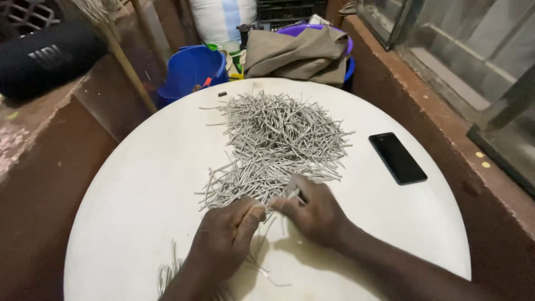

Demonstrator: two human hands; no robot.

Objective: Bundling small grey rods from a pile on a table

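Note:
A big heap of thin grey sticks (276, 139) lies in the middle of a round white table (139, 195). My left hand (223, 237) rests at the heap's near edge, fingers curled over a few sticks. My right hand (312, 212) sits just beside it, pinching one grey stick (292, 194) between thumb and forefinger. The two hands almost touch. A small bundle of the same sticks (167, 273) lies by my left wrist at the table's near edge.
A black phone (397, 158) lies flat on the table's right side. Behind the table stand a blue bucket (189, 69) and a purple tub (315, 30) draped with brown cloth (301, 53). A black speaker (44, 58) sits on the left ledge.

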